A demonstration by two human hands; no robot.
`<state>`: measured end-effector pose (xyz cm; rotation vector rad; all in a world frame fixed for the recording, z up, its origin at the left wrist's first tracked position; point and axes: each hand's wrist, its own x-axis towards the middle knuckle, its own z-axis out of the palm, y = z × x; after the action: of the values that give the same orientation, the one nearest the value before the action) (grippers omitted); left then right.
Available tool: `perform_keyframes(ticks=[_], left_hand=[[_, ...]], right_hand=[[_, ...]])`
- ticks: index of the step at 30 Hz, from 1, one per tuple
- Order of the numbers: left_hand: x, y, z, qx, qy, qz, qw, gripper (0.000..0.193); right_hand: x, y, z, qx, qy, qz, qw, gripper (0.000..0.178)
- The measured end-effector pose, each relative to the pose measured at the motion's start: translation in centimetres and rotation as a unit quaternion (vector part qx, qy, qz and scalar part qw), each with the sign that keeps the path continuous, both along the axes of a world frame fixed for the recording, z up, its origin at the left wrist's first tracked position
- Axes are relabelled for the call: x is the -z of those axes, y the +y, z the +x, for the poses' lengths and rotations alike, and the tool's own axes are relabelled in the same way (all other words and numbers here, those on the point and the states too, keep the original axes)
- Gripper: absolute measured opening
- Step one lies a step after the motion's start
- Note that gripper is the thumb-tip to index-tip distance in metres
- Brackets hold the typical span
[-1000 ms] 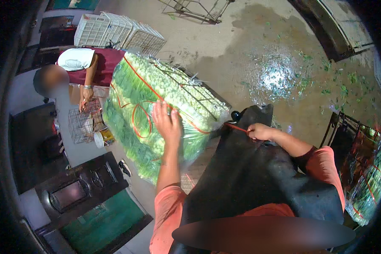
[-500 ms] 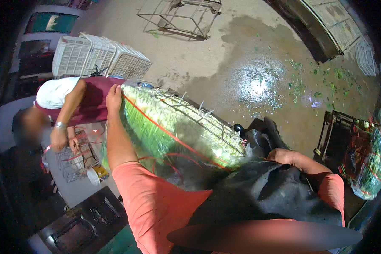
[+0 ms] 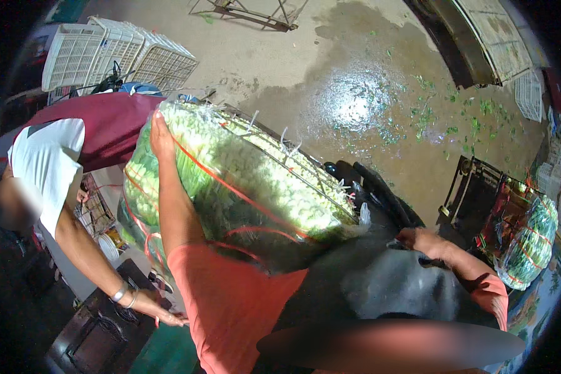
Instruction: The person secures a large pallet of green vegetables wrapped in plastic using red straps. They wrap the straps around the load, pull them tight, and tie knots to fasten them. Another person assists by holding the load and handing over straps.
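Observation:
A long bundle of pale-stalked, green-leaved vegetables (image 3: 265,171), wrapped in clear plastic and bound with red straps (image 3: 221,177), lies before me. My left arm reaches across it, and my left hand (image 3: 162,138) lies against its far left end with the fingers stretched out along the plastic. Thin metal bars with white ties run along the bundle's far side. To the right, beside my black apron (image 3: 380,280), my right hand (image 3: 417,240) is closed around something dark that I cannot make out.
A co-worker (image 3: 62,143) in a white and maroon top bends at the left, one arm reaching down near my left sleeve. White crates (image 3: 124,53) stand behind. Wet floor (image 3: 355,106) with leaf scraps lies ahead. Another wrapped green bundle (image 3: 530,243) sits on a rack at right.
The co-worker's near arm has swung down toward my left sleeve, away from the wire basket. My view has shifted, showing more of the bundle's left end. My left hand stays on that end.

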<state>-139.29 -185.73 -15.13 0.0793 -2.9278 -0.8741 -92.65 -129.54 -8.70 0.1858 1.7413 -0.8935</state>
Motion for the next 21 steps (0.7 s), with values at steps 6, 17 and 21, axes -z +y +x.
perform_keyframes(ticks=[6,17,21], left_hand=[[-1.4,2.4,-1.1,0.066,0.001,-0.183,0.981,0.052],[-13.5,21.9,21.9,0.34,0.144,-0.178,0.912,0.041],[-10.7,29.5,38.6,0.45,-0.017,-0.287,0.845,0.049]], right_hand=[[1.8,2.3,0.3,-0.03,0.023,0.006,0.999,0.027],[3.1,3.1,4.4,0.095,0.052,-0.085,0.99,0.034],[5.6,3.9,7.8,0.198,0.069,-0.151,0.966,0.031]])
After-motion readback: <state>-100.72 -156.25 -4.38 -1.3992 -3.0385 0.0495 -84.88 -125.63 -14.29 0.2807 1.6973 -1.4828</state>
